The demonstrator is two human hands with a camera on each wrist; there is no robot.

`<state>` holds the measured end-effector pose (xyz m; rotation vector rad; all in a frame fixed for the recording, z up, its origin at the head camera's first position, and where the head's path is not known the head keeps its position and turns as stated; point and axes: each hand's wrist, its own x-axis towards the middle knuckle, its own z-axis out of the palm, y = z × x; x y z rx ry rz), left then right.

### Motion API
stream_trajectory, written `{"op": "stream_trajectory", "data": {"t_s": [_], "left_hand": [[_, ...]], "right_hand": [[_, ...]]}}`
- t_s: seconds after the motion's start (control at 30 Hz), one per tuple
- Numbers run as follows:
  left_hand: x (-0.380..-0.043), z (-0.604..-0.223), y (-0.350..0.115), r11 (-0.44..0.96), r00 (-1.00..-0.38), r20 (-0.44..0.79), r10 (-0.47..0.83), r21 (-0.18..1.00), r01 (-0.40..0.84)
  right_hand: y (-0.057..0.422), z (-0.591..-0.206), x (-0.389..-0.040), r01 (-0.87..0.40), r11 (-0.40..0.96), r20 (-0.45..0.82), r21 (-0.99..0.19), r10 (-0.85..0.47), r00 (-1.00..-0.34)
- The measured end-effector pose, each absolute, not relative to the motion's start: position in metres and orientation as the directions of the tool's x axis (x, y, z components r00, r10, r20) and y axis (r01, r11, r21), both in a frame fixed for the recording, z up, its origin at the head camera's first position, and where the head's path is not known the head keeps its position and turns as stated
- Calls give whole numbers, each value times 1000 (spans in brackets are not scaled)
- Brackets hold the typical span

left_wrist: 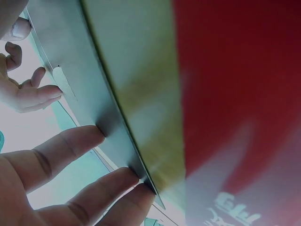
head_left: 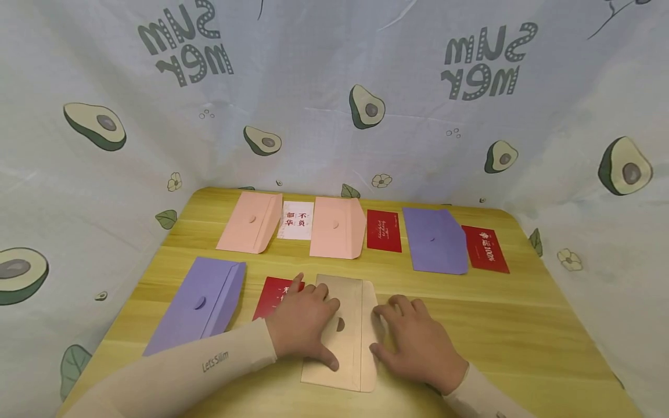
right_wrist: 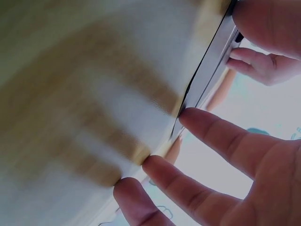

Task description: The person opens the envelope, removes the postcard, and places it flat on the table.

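Note:
A tan envelope (head_left: 342,348) lies on the table with its flap (head_left: 369,337) unfolded to the right and a half-round slot near its middle. My left hand (head_left: 303,322) rests on its left part, thumb and fingers spread; in the left wrist view its fingertips (left_wrist: 127,176) touch the envelope's surface. At the flap's right edge is my right hand (head_left: 418,342). Its index fingertip (right_wrist: 190,117) meets that edge in the right wrist view, while other fingertips touch the table. Partly hidden behind my left hand lies a red card (head_left: 272,296) with white characters.
A purple envelope (head_left: 201,302) lies at the left. Along the back are a pink envelope (head_left: 248,226), a white card (head_left: 296,220), another pink envelope (head_left: 334,238), a red card (head_left: 384,230), a second purple envelope (head_left: 434,244) and another red card (head_left: 485,249). An avocado-print curtain (head_left: 313,69) surrounds the table.

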<state>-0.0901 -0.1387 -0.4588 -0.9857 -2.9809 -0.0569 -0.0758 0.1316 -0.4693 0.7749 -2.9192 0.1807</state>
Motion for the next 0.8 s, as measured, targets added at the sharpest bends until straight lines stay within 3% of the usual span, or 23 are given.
{"op": "stream_trajectory", "data": {"t_s": [0.4, 0.8], "left_hand": [[-84, -448, -125, 810, -810, -32, 586, 30, 585], [-85, -457, -99, 810, -820, -65, 569, -132, 572]], "right_hand": [[133, -465, -77, -518, 852, 122, -77, -508, -853], [132, -462, -78, -511, 856, 97, -72, -504, -858]]}}
